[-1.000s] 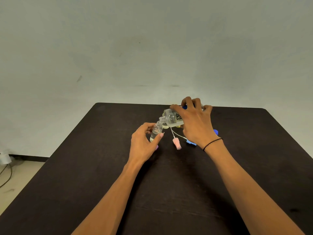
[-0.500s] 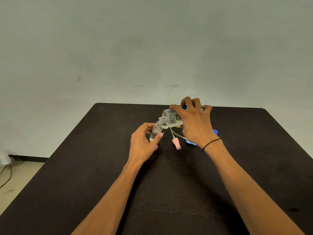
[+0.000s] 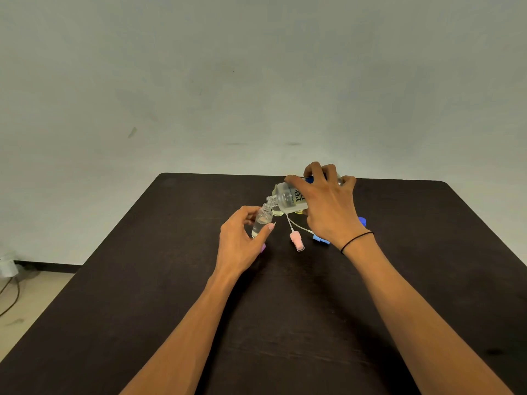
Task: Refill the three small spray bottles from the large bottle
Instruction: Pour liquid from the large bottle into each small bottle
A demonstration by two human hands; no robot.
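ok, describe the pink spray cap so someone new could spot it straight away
On the dark table, look just short of the two hands, in the gap between them. The pink spray cap lies loose on its side with a thin white dip tube running away from you. The blue spray cap at its right is its only lookalike; colour separates them.

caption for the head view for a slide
Right hand tips large clear labelled bottle into small clear bottle held by left hand.

arms: showing bare, no sleeves
right wrist: wearing a thin black band
left hand: showing pale pink nails
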